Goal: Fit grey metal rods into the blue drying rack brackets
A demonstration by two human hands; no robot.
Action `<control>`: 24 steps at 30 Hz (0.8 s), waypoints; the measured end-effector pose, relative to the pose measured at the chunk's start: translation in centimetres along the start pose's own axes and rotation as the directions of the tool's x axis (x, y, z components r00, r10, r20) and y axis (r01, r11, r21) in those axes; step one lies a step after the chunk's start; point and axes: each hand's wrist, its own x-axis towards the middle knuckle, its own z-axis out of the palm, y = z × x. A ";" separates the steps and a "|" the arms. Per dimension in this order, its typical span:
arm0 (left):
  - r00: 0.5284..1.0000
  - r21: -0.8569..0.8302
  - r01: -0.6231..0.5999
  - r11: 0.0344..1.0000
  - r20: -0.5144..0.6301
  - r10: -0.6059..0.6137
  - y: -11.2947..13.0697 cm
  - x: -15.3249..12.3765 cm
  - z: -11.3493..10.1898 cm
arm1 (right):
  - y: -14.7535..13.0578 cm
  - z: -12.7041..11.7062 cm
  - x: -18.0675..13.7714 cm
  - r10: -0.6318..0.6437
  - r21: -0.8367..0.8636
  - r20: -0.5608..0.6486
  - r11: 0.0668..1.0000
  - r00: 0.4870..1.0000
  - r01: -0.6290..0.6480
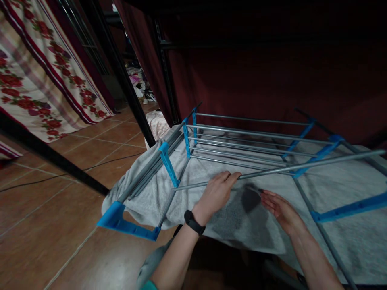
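Left fingers (233, 176) curled over a loose grey rod (302, 165), pinching it against the towel. Right fingers (267, 197) stretched out, close together, flat on or just over the cloth; can't tell which.

Tiled floor (60, 201) carries everything. It's wide open on the person's left, with only a thin cable (90, 165) running across it. Dark red curtain (272, 80) hangs close behind the rack's far edge, floral curtain (36, 80) hangs well off to the left, and a black post (121, 72) stands near the rack's far left corner. Little room behind, plenty to the left.

Drying rack (242, 133), grey bars and blue joints, sits low on the floor. Its left wing is folded down, with a blue foot (117, 219) at the near left corner.

Grey towel (347, 189) lies over the rack under the bars, reaching from the left wing past the right edge. Its near edge droops off the front.

Looks mostly done to me: cloth spread wide and fairly flat. Left to do, I'd say: the near middle, where a dark patch (249, 199) sits between the hands, and the slanted rod, not lined up with the other bars.

Left hand (216, 195) near the rack's front middle, right hand (279, 207) just beside it, the two apart. Black wristband (193, 222) on the left wrist.
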 end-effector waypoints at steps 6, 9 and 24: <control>0.991 0.147 0.010 0.989 0.128 -0.029 -2.2 -0.9 2.5 | -0.3 0.1 0.0 -0.022 0.047 -0.041 0.999 0.999 0.024; 0.986 0.182 0.013 0.983 0.164 -0.044 -3.0 -1.2 3.5 | -0.6 0.4 -0.3 -0.033 0.113 -0.063 0.993 0.997 0.040; 0.964 0.227 -0.069 0.971 0.265 0.006 -5.2 -1.2 6.6 | -1.4 -0.7 0.6 -0.060 0.405 -0.192 0.904 0.980 0.135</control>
